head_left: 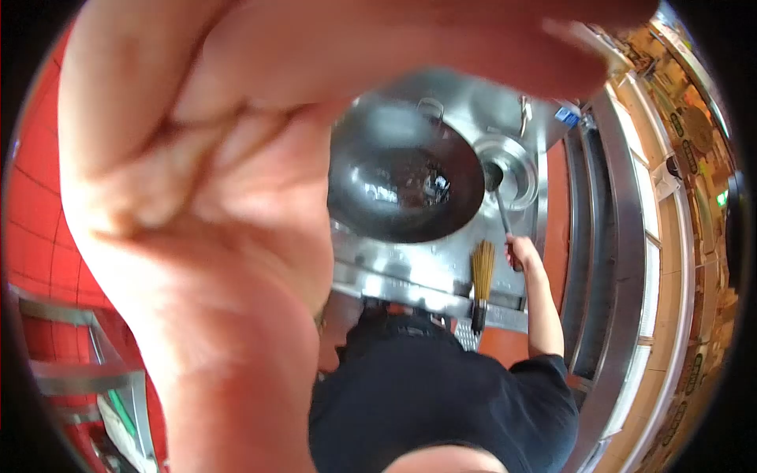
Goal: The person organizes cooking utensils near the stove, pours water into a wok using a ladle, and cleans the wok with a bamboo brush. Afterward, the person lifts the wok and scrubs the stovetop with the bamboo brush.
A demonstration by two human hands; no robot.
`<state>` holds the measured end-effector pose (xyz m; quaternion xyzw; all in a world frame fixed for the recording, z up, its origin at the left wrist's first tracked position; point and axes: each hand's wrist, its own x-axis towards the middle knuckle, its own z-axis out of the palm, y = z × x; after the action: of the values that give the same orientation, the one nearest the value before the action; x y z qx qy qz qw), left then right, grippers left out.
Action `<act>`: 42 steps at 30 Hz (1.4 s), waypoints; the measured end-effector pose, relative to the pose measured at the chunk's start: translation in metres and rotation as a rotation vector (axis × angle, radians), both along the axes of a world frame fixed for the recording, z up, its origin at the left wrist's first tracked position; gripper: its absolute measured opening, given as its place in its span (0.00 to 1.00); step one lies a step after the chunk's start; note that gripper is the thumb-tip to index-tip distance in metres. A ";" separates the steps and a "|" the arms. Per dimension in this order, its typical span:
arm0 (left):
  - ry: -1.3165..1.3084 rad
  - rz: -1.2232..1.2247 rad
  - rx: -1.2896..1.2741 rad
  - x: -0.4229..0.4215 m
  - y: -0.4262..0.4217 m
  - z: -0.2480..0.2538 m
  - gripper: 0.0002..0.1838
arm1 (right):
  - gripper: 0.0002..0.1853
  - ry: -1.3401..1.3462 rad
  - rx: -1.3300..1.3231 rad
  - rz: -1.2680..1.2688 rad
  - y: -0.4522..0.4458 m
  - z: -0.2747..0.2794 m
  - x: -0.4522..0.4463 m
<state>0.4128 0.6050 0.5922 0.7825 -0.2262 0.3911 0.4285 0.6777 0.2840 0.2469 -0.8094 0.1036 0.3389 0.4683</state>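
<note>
My left hand (229, 181) is very close to the camera and fills the left and top of the head view. Its palm faces me and a digit stretches right across the top; the other fingertips are out of frame. Nothing shows in the palm. With my right hand (520, 251) I grip the handle of a ladle (503, 211). The ladle's dark bowl lies over the rim of a round steel basin (530, 189). A large dark wok (394, 221), wet and shiny inside, sits left of the ladle. A bamboo wok brush (482, 272) lies near my right hand.
The wok and basin are set in a steel cooking counter (410, 268). A long metal ledge (599, 260) runs along the right side. Red tiled floor (39, 229) and a metal frame (71, 378) show at the left.
</note>
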 end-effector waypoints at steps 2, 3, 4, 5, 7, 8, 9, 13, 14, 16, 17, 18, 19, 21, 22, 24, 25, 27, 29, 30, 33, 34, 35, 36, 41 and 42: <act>-0.026 0.023 -0.038 -0.001 -0.002 -0.010 0.21 | 0.17 0.010 0.060 -0.041 0.000 0.002 0.002; -0.030 0.031 -0.059 -0.002 -0.002 -0.014 0.21 | 0.17 0.069 0.097 -0.103 0.002 0.003 0.004; -0.031 0.035 -0.076 -0.003 -0.002 -0.018 0.21 | 0.17 0.090 0.100 -0.117 0.003 0.002 0.005; -0.026 0.040 -0.098 -0.004 -0.002 -0.021 0.21 | 0.17 0.058 0.083 -0.104 0.004 0.003 0.005; -0.017 0.039 -0.118 -0.008 0.000 -0.022 0.21 | 0.16 0.098 0.098 -0.117 0.002 -0.003 0.011; -0.016 0.034 -0.122 -0.009 0.002 -0.019 0.21 | 0.16 0.065 0.079 -0.088 0.004 0.000 0.009; -0.001 0.023 -0.115 -0.009 0.005 -0.016 0.22 | 0.16 0.065 0.095 -0.081 0.003 -0.005 0.009; 0.021 -0.076 -0.072 0.000 0.017 0.011 0.22 | 0.15 0.070 0.089 -0.116 0.012 0.007 0.006; 0.034 -0.117 -0.056 0.004 0.022 0.022 0.22 | 0.15 0.074 0.088 -0.101 0.012 0.004 0.008; 0.064 -0.198 -0.046 0.008 0.032 0.044 0.22 | 0.15 0.059 0.066 -0.030 0.000 -0.013 0.012; 0.062 -0.228 -0.052 0.009 0.037 0.053 0.22 | 0.16 0.029 0.064 0.020 -0.005 -0.022 0.017; 0.036 -0.246 -0.070 0.006 0.041 0.058 0.22 | 0.16 0.049 0.053 -0.034 -0.001 -0.013 0.012; -0.006 -0.252 -0.097 0.001 0.044 0.058 0.22 | 0.16 0.057 0.052 -0.088 0.006 -0.002 0.008; -0.149 -0.148 -0.235 -0.013 0.049 0.033 0.22 | 0.17 0.070 0.055 -0.107 0.009 0.001 0.005; -0.199 -0.044 -0.322 -0.021 0.053 0.003 0.23 | 0.17 0.068 0.052 -0.105 0.006 -0.001 0.004; -0.135 0.334 -0.436 -0.031 0.049 -0.063 0.16 | 0.17 0.052 0.046 -0.101 0.007 0.000 0.004; -0.086 0.537 -0.374 -0.028 0.044 -0.096 0.14 | 0.17 0.044 0.040 -0.104 0.007 0.004 0.002; 0.356 0.693 -0.293 -0.039 0.044 -0.160 0.05 | 0.17 0.046 0.051 -0.110 0.006 0.004 -0.001; 0.497 0.877 -0.112 -0.048 0.042 -0.211 0.09 | 0.16 0.064 0.075 -0.104 0.004 0.002 0.004; 0.462 0.919 0.034 -0.050 0.048 -0.224 0.12 | 0.17 0.073 0.115 -0.130 0.007 0.006 0.005; 0.452 0.920 0.197 -0.062 0.049 -0.247 0.20 | 0.16 0.105 0.164 -0.195 0.000 0.009 0.006; 0.434 0.919 0.210 -0.062 0.048 -0.251 0.21 | 0.16 0.132 0.165 -0.195 -0.006 0.011 0.008; 0.421 0.921 0.226 -0.058 0.049 -0.249 0.21 | 0.16 0.172 0.177 -0.187 -0.013 0.006 0.014; 0.393 0.902 0.252 -0.053 0.052 -0.247 0.23 | 0.16 0.230 0.204 -0.210 -0.017 0.013 0.016; 0.319 0.785 0.426 -0.020 0.079 -0.245 0.17 | 0.16 0.335 0.304 -0.241 -0.044 0.047 0.025; 0.331 0.718 0.393 -0.012 0.084 -0.242 0.10 | 0.17 0.338 0.327 -0.241 -0.049 0.053 0.025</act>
<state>0.4003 0.6890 0.3503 0.9302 0.0614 0.3341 0.1391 0.7029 0.2352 0.2995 -0.6367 0.2196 0.4233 0.6060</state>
